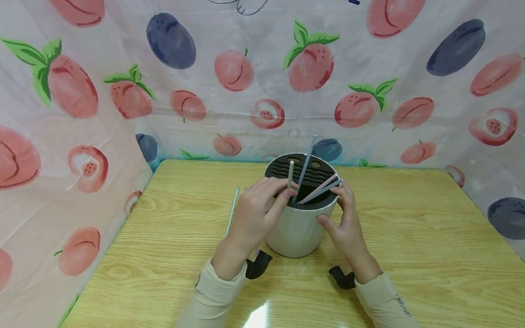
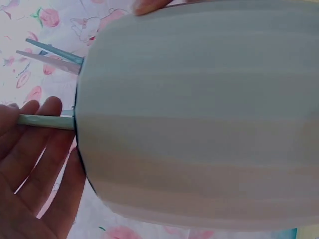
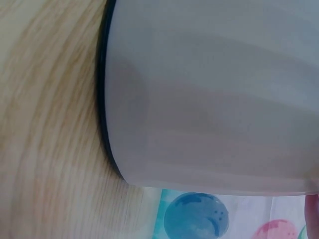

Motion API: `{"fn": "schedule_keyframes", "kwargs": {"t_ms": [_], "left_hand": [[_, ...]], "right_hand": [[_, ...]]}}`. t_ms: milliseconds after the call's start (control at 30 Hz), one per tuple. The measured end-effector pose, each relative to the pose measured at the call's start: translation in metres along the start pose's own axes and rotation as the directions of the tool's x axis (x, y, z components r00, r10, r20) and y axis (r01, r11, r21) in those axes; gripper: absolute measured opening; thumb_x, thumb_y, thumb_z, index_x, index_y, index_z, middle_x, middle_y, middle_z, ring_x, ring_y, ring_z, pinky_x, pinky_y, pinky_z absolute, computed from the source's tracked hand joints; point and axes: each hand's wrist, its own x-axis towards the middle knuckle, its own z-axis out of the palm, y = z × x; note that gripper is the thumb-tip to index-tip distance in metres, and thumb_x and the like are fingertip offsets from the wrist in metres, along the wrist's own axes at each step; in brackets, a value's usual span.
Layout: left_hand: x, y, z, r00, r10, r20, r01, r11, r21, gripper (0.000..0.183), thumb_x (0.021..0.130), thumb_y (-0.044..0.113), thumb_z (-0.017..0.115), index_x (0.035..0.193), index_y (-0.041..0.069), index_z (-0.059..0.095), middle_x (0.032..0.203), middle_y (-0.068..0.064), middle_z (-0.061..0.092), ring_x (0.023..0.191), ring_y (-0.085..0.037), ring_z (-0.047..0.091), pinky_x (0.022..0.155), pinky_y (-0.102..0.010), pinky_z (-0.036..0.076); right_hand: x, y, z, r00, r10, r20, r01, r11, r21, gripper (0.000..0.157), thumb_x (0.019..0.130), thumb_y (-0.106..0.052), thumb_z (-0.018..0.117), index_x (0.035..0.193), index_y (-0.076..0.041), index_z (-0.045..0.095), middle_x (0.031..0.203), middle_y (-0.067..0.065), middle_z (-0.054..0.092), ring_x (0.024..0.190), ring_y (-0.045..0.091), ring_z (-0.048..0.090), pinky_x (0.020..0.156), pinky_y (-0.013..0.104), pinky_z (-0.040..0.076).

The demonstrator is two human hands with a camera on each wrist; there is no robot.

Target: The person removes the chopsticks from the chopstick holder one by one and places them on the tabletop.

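Observation:
A white ribbed utensil holder with a black slotted top stands upright between my hands. My left hand pinches a slim pale green chopstick upright over its opening; in the left wrist view the green chopstick reaches the rim. A blue chopstick leans in the holder. Pink and blue-grey ones lean against the right rim. My right hand grips the holder's right side, thumb on the wall and fingers at the rim. The chopsticks' lower ends are hidden inside.
Left of the holder, a pale green stick lies on the wooden table; a purplish one beside it is mostly behind my left hand. Black wrist pieces sit at both wrists. A fruit-print cloth hangs behind the table.

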Motion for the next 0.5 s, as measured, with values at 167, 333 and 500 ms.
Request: {"fn": "schedule_keyframes", "kwargs": {"t_ms": [167,333,500], "left_hand": [[0.002,0.002,-0.004,0.998,-0.01,-0.057,0.006,0.997,-0.079,0.012,0.09,0.013,0.054,0.094,0.008,0.064,0.091,0.003,0.063,0.083,-0.006,0.055,0.071,-0.016,0.043],[0.004,0.004,-0.008,0.993,-0.017,-0.114,0.004,0.993,-0.12,0.01,0.087,0.009,0.057,0.095,0.007,0.063,0.088,0.001,0.064,0.082,-0.007,0.057,0.071,-0.019,0.046],[0.006,0.006,-0.011,0.991,-0.024,-0.134,0.004,0.989,-0.15,0.012,0.085,0.005,0.058,0.096,0.005,0.063,0.088,0.0,0.064,0.083,-0.009,0.058,0.072,-0.022,0.047]], "right_hand": [[0.001,0.0,0.0,1.0,0.001,0.008,-0.001,1.0,-0.005,0.057,0.086,-0.027,0.059,0.126,0.002,0.03,0.144,0.017,0.013,0.129,0.035,0.018,0.094,0.062,0.02],[0.002,0.0,-0.001,1.0,0.007,0.01,-0.007,1.0,-0.011,0.057,0.087,-0.025,0.059,0.126,0.002,0.03,0.143,0.018,0.013,0.129,0.034,0.018,0.095,0.062,0.02],[0.002,0.001,-0.001,1.0,0.027,0.012,-0.026,0.999,-0.019,0.056,0.086,-0.022,0.06,0.128,0.001,0.03,0.144,0.017,0.013,0.13,0.033,0.016,0.096,0.06,0.019]]}}
